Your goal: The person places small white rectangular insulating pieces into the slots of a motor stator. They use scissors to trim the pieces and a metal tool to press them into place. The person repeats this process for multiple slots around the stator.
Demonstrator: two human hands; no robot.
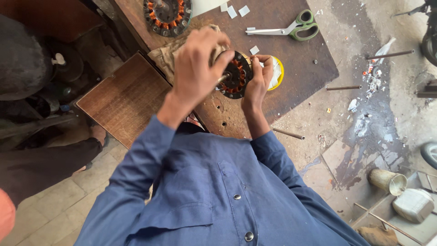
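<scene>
Motor stator [235, 76]: round, dark steel core with copper windings set in slots around the ring. Held in the air above the desk [291, 54], just in front of the chest, tilted on edge toward the camera.

Left hand [196, 68]: clenched around the near rim of the stator, fingers wrapped over the outer edge, apparently carrying the weight. Right hand [260, 77]: fingertips pinched at the far rim beside the windings, on a small pale piece there; exact contact too small to tell.

Handling, as a judgement:
- Likely heavy for its size, being stacked steel and copper. Rigid core, no flex.
- Outer rim hard and suited to a firm grip. Slot edges possibly sharp.
- Windings fragile: thin wire easily nicked or bent. Best held by the steel rim or the central shaft, never by the copper.
- Bare metal possibly slick with oil or dust.

Nearby on the desk: a second stator [166, 16] at the far edge, green-handled scissors [291, 29], small white paper slips [237, 11], a yellow roll of tape [276, 73] just behind the right hand, and a crumpled brown cloth [169, 53] beneath the left hand. Metal rods [344, 87] and debris on the floor [373, 118] to the right.
</scene>
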